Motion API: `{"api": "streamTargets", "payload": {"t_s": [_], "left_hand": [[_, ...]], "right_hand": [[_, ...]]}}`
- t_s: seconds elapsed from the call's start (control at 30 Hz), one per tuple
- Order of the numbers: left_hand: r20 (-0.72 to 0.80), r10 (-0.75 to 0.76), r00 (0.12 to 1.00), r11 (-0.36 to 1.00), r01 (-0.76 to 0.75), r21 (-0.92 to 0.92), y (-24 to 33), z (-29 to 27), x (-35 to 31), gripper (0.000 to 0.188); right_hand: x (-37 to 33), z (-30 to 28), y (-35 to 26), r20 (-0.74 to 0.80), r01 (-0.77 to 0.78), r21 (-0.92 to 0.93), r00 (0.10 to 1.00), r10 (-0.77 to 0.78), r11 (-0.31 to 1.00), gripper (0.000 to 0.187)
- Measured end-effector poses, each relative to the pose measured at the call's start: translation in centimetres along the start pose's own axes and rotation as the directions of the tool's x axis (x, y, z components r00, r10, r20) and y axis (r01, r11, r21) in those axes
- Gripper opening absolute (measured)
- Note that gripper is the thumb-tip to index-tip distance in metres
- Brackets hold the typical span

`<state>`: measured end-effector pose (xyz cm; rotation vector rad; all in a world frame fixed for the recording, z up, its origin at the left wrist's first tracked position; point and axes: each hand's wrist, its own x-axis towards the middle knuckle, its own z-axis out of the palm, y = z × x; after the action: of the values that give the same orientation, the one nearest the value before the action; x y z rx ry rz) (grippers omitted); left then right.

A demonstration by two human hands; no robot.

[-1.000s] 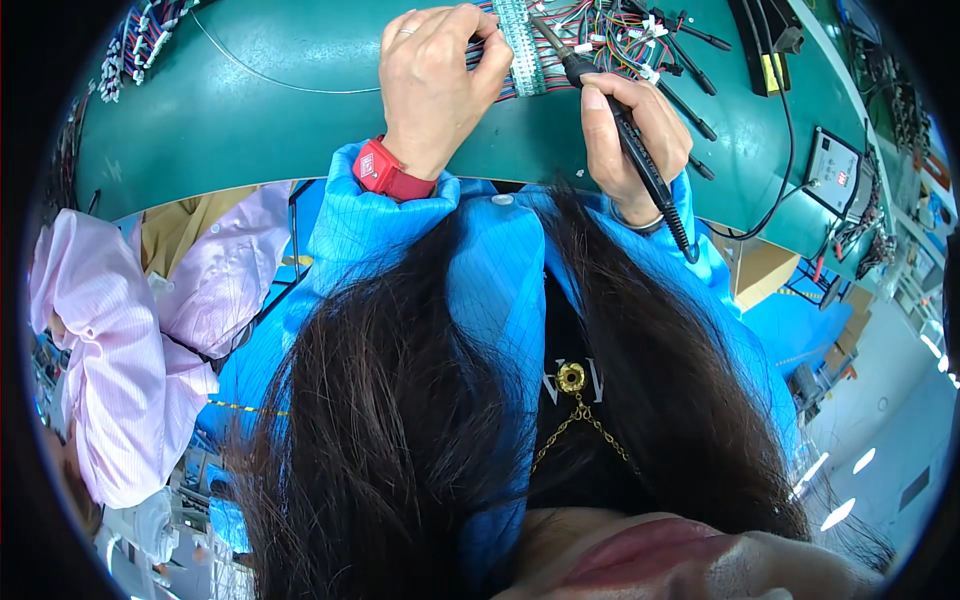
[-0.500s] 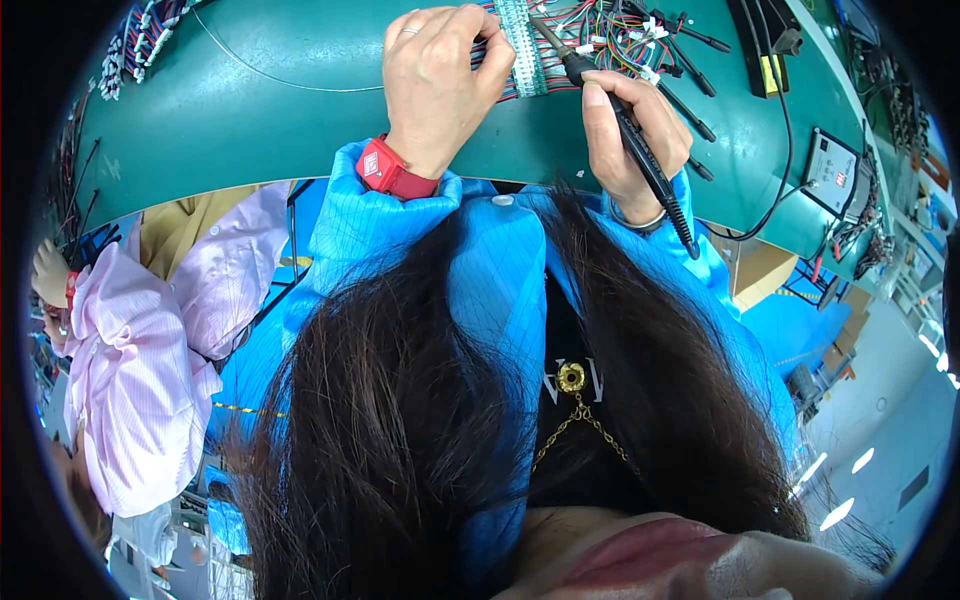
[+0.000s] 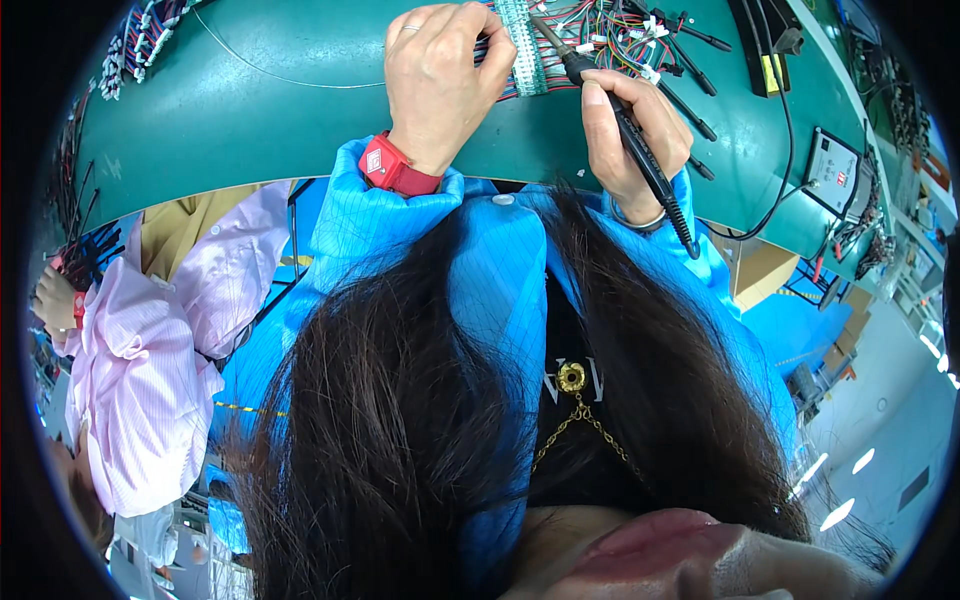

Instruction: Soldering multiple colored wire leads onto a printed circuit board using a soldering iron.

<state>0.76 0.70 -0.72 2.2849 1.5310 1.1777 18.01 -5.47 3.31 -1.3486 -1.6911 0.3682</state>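
Note:
In my right hand (image 3: 640, 135) is a black soldering iron (image 3: 655, 178), held like a pen. Its metal tip reaches up and left to the right edge of a pale green circuit board strip (image 3: 524, 60). My left hand (image 3: 440, 75) is closed at the left side of the strip, fingertips turned down and partly hidden. A thin strand of solder wire (image 3: 290, 82) curves across from the upper left and runs in under that hand. Thin coloured wires (image 3: 610, 25) with white connectors spread out to the right of the strip.
Black-ended leads (image 3: 690, 115) lie on the green table (image 3: 240, 130). A black iron holder (image 3: 765, 45) and a small white-faced control box (image 3: 832, 172) stand to the right. Wire bundles (image 3: 150, 35) lie at upper left. A co-worker in a pink striped sleeve (image 3: 130, 350) sits at left.
My hands and the iron hold almost the same place. At the left, the co-worker's hand has shifted slightly, with a bunch of black leads now beside it.

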Motion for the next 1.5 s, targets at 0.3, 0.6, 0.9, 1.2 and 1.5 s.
{"api": "streamTargets", "payload": {"t_s": [0.3,0.6,0.9,1.2,1.5], "left_hand": [[0.034,-0.033,0.999,0.999,0.034,-0.041,0.3,-0.6,0.2,0.006],[0.095,-0.036,0.995,0.997,0.042,-0.064,0.4,-1.1,0.2,0.005],[0.083,-0.042,0.996,0.998,0.046,-0.041,0.5,-0.9,0.2,0.005],[0.088,-0.045,0.995,0.999,0.047,-0.022,0.5,-0.8,0.3,0.006],[0.094,-0.048,0.994,0.998,0.051,-0.032,0.4,-0.9,0.2,0.005]], "right_hand": [[-0.1,-0.5,-0.3,-0.006,0.017,0.008,1.0,-0.017,1.0,0.011],[-0.5,-1.1,-0.5,-0.003,-0.008,-0.008,1.0,0.008,1.0,0.012],[-0.4,-0.6,-0.1,-0.018,0.014,0.011,1.0,-0.014,1.0,0.012],[-0.3,-0.5,0.0,-0.006,-0.005,0.013,1.0,0.006,1.0,0.012],[-0.3,-0.4,0.1,-0.009,0.0,0.016,1.0,0.0,1.0,0.012]]}}
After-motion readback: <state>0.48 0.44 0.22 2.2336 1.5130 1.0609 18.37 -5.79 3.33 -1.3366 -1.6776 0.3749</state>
